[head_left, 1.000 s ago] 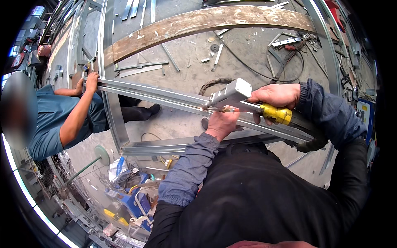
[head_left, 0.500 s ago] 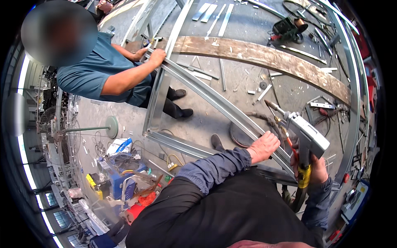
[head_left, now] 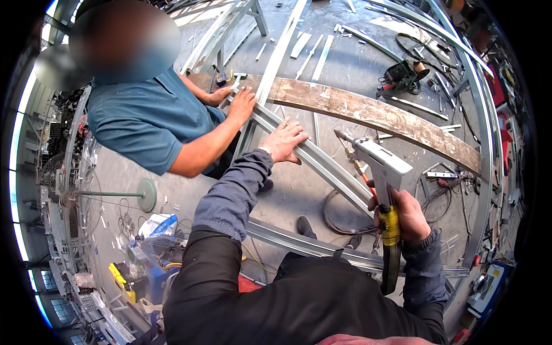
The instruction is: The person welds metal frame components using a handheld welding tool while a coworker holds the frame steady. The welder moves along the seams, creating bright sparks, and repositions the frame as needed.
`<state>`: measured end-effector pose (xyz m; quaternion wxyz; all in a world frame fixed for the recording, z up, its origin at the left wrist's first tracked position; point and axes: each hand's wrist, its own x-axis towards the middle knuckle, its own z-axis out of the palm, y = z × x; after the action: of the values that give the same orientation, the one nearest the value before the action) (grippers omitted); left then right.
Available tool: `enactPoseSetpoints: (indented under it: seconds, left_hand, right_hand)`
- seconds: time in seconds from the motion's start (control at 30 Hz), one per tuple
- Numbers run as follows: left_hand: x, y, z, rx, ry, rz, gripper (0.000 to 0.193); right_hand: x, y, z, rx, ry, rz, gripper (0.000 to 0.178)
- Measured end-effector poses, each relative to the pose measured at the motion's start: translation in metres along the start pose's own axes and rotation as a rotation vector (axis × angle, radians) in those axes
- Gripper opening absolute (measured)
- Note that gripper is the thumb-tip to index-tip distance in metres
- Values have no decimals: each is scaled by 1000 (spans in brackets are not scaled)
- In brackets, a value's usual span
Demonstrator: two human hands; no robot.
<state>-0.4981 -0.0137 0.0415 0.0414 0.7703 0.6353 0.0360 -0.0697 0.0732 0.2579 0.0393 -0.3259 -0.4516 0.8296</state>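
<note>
My left hand [head_left: 283,141] lies over a long galvanised steel channel [head_left: 333,169], fingers spread across its top. This channel slants from the co-worker at upper left down to my right hand. In my right hand [head_left: 409,217] is a welding gun [head_left: 384,164] with a pale metal body, a copper-coloured nozzle, and a dark handle wrapped in yellow tape. Its nozzle points up and left, above the channel and apart from it. A co-worker's hands [head_left: 241,106] grip the channel's far end beside an upright of the steel frame [head_left: 282,49].
A worn wooden plank [head_left: 368,118] crosses behind the channel. Cables, metal strips and a dark machine with a wire spool [head_left: 405,76] lie on the floor beyond. A lower frame bar [head_left: 293,238] runs before me. A green round fan base [head_left: 147,195] stands left, near clutter.
My left hand has slid up and left along the channel, toward the co-worker, its fingers now spread. My right hand has carried the welding gun left and slightly up. The view has shifted.
</note>
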Motion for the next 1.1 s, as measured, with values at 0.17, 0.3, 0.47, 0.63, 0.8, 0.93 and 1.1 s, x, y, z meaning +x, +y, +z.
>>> enactPoseSetpoints:
  seconds: [0.17,0.3,0.47,0.63,0.8,0.93,1.1]
  left_hand:
    - [10,-27,17,27,97,48,106]
    - [0,-39,20,-38,279,34,104]
    - [4,-44,20,-69,429,68,84]
    - [10,-49,53,-146,530,-23,55]
    - [5,-46,39,-196,597,15,28]
    - [10,-48,43,-261,638,58,27]
    - [12,-56,55,-274,630,63,33]
  right_hand:
    - [48,-1,33,-113,11,65,59]
    - [72,-6,56,-137,58,132,52]
    - [119,-12,85,-215,-8,181,42]
    - [173,-9,122,-357,-46,79,38]
    - [227,0,149,-665,-133,-70,40]
    - [257,6,171,-849,-93,-100,46]
    - [290,33,188,-969,-38,-219,54]
